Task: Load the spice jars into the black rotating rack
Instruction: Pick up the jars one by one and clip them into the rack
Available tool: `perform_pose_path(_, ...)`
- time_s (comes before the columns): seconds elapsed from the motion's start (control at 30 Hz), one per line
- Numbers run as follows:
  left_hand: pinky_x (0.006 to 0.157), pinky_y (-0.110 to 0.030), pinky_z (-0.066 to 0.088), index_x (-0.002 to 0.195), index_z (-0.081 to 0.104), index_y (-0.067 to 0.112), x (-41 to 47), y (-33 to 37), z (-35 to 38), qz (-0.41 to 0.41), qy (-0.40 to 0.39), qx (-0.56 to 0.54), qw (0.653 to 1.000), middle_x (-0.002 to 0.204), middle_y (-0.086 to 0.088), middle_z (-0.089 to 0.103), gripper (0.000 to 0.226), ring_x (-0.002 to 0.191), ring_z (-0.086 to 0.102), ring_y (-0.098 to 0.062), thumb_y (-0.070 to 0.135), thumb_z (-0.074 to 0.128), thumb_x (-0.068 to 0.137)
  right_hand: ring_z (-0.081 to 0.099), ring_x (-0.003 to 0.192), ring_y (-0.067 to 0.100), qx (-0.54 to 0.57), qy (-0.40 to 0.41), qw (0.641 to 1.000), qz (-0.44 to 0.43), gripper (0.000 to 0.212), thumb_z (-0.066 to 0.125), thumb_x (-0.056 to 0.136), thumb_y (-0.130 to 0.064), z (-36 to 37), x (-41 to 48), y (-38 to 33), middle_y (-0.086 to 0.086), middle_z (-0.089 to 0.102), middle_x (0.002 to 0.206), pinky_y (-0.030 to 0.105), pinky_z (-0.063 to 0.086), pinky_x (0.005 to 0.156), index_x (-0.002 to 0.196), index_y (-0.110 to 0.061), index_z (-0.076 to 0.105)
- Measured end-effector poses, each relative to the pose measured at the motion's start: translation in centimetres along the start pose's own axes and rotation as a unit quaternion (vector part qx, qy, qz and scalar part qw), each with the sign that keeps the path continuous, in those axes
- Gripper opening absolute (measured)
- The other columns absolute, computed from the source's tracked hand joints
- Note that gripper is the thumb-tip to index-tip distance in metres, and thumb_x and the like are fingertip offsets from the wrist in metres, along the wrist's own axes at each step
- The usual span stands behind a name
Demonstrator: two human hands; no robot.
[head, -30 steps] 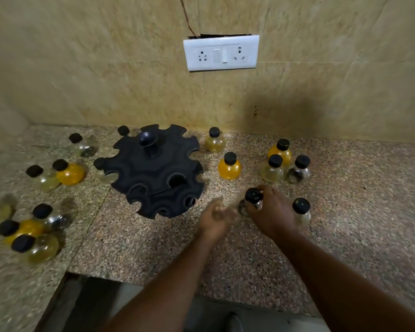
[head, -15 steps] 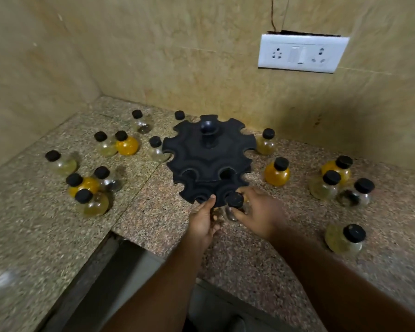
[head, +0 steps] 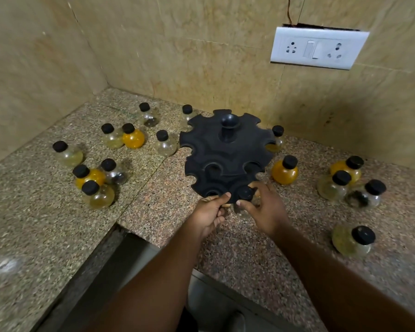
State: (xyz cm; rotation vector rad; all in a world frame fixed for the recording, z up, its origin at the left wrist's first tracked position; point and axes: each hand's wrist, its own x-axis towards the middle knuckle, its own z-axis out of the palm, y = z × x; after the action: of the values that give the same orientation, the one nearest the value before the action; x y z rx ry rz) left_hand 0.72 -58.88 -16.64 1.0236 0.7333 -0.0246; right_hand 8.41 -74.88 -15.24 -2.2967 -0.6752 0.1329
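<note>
Pinched clear spice jar (head: pixel 245 193), contents unclear, with right hand (head: pixel 265 212) at six o'clock notch of black rotating rack (head: pixel 222 155); gripped rim with left hand (head: pixel 209 214).

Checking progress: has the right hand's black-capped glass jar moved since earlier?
Yes, leftward: the jar is at the near rim of the black notched rack.

Jars (head: pixel 132 139) left & right of rack (head: pixel 225 156)
</note>
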Motion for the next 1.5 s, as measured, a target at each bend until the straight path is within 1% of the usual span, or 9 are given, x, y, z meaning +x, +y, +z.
perform_pose_path(0.37, 0.047, -0.025, 0.031, 0.082, 0.066, 0.014, -0.1, -2.3, 1.0, 0.000, -0.001, 0.011, 1.000, 0.072, -0.001, 0.062, 0.028, 0.052, 0.046, -0.010, 0.040, 0.078, 0.085, 0.060, 0.101, 0.021, 0.014, 0.017, 0.998, 0.060, 0.059, 0.083, 0.076, -0.046, -0.4, 0.1, 0.9, 0.002, 0.061, 0.116, 0.030, 0.045, 0.077, 0.125, -0.024, 0.059)
perform_pose_path(0.47, 0.048, -0.025, 0.037, 0.091, 0.076, 0.013, -1.3, -3.3, 0.9, 0.002, -0.018, 0.107, 0.994, 0.077, 0.000, 0.068, 0.033, 0.055, 0.052, -0.008, 0.044, 0.078, 0.083, 0.061, 0.102, 0.019, 0.017, 0.019, 0.998, 0.053, 0.062, 0.082, 0.077, -0.046, -0.5, -0.9, 1.4, 0.002, 0.063, 0.119, 0.029, 0.044, 0.077, 0.130, -0.024, 0.058)
perform_pose_path(0.63, 0.050, -0.019, 0.046, 0.097, 0.078, 0.015, -2.7, -4.6, 2.8, -0.008, -0.067, 0.272, 0.960, 0.074, -0.002, 0.072, 0.020, 0.055, 0.059, -0.008, 0.022, 0.085, 0.079, 0.060, 0.097, 0.014, 0.019, 0.040, 0.993, 0.106, 0.054, 0.073, 0.086, -0.041, -1.4, -3.6, 2.5, -0.002, 0.062, 0.119, 0.029, 0.043, 0.075, 0.134, -0.027, 0.053)
perform_pose_path(0.73, 0.070, -0.020, 0.049, 0.104, 0.075, 0.016, -2.4, -6.1, 5.9, 0.085, -0.096, 0.474, 0.871, 0.087, 0.001, 0.072, 0.023, 0.072, 0.062, -0.005, 0.023, 0.079, 0.083, 0.061, 0.091, 0.015, 0.015, 0.084, 0.982, 0.168, 0.047, 0.071, 0.088, -0.041, -2.5, -5.8, 4.0, -0.003, 0.062, 0.112, 0.028, 0.044, 0.072, 0.131, -0.030, 0.057)
perform_pose_path(0.83, 0.087, -0.029, 0.053, 0.120, 0.068, 0.027, -2.1, -7.2, 9.5, 0.169, -0.138, 0.592, 0.776, 0.114, 0.004, 0.070, 0.043, 0.104, 0.066, -0.015, 0.033, 0.078, 0.079, 0.063, 0.092, 0.016, 0.012, 0.140, 0.963, 0.232, 0.043, 0.070, 0.089, -0.040, -4.1, -8.3, 5.2, -0.006, 0.061, 0.108, 0.035, 0.052, 0.075, 0.128, -0.032, 0.056)
perform_pose_path(0.97, 0.113, -0.043, 0.037, 0.151, 0.037, 0.026, -1.2, -8.5, 12.8, 0.218, -0.190, 0.691, 0.662, 0.156, -0.007, 0.037, 0.090, 0.142, 0.035, -0.030, 0.052, 0.079, 0.076, 0.064, 0.094, 0.018, -0.003, 0.222, 0.930, 0.293, 0.042, 0.070, 0.087, -0.041, -5.9, -11.6, 6.6, -0.006, 0.062, 0.109, 0.035, 0.053, 0.079, 0.125, -0.031, 0.055)
perform_pose_path(1.1, 0.120, -0.050, 0.022, 0.161, 0.007, 0.024, -0.8, -9.0, 15.2, 0.208, -0.244, 0.781, 0.536, 0.168, -0.010, 0.008, 0.119, 0.153, 0.009, -0.032, 0.065, 0.076, 0.073, 0.059, 0.109, 0.026, -0.011, 0.294, 0.892, 0.343, 0.056, 0.073, 0.087, -0.038, -7.8, -14.0, 7.8, 0.006, 0.053, 0.126, 0.034, 0.047, 0.080, 0.134, -0.020, 0.049)
perform_pose_path(1.33, 0.119, -0.060, 0.012, 0.158, -0.009, 0.031, 0.0, -10.4, 17.5, 0.149, -0.277, 0.838, 0.446, 0.166, -0.011, -0.020, 0.133, 0.153, -0.016, -0.036, 0.065, 0.080, 0.066, 0.048, 0.132, 0.027, 0.009, 0.274, 0.891, 0.362, 0.078, 0.071, 0.088, -0.043, -10.2, -13.6, 10.5, 0.007, 0.044, 0.151, 0.041, 0.045, 0.098, 0.153, -0.028, 0.031)
perform_pose_path(1.5, 0.119, -0.062, 0.011, 0.157, -0.013, 0.034, 0.4, -10.6, 17.7, 0.136, -0.282, 0.843, 0.437, 0.166, -0.009, -0.024, 0.137, 0.152, -0.021, -0.036, 0.067, 0.081, 0.063, 0.054, 0.123, 0.026, 0.004, 0.236, 0.903, 0.359, 0.069, 0.072, 0.087, -0.039, -10.9, -11.8, 11.5, 0.005, 0.053, 0.142, 0.038, 0.048, 0.093, 0.148, -0.030, 0.041)
